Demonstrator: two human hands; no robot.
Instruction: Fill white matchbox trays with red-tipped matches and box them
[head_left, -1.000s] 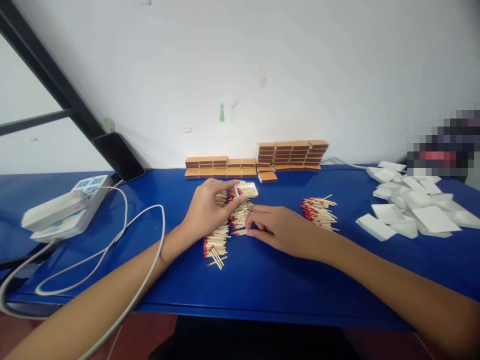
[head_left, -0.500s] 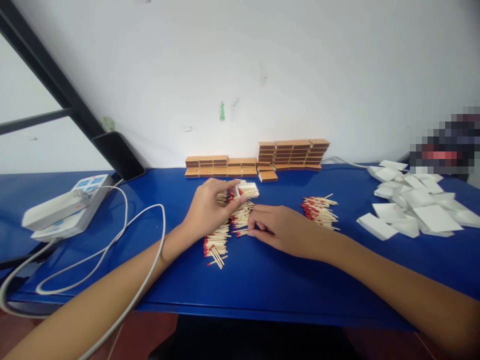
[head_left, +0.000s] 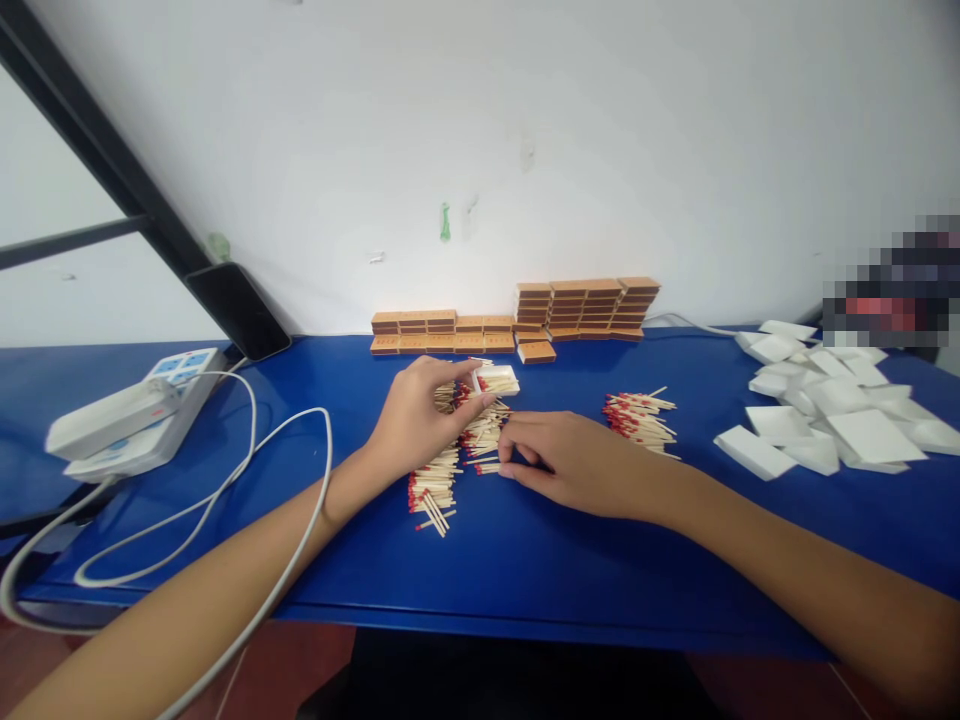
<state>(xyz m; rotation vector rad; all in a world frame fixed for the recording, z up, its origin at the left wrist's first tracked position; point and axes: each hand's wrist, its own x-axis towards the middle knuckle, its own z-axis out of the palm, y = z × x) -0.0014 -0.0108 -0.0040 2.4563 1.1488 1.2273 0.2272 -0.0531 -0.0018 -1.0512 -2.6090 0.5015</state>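
Between thumb and fingers, my left hand point(head_left: 420, 410) grips a small white matchbox tray point(head_left: 510, 374) with some red-tipped matches lying in it. Beneath and beside that hand spreads a pile of matches point(head_left: 433, 470), partly hidden by the hand. My right hand point(head_left: 559, 460) rests low at the pile's right edge, its fingers curled and the thumb and fingertips pinched at the ends of a few matches point(head_left: 487, 467). A second, smaller heap of matches point(head_left: 637, 422) lies behind my right forearm.
Orange-brown matchboxes point(head_left: 585, 308) stand stacked along the wall, with one single box point(head_left: 536, 352) in front. Many white trays point(head_left: 832, 400) are heaped at the right. On the left are a power strip point(head_left: 142, 420), a white cable point(head_left: 328, 440) and a leaning black phone point(head_left: 238, 310).
My right hand has shifted very slightly to the right, still pinching at the match ends. The left hand and its tray have hardly moved.
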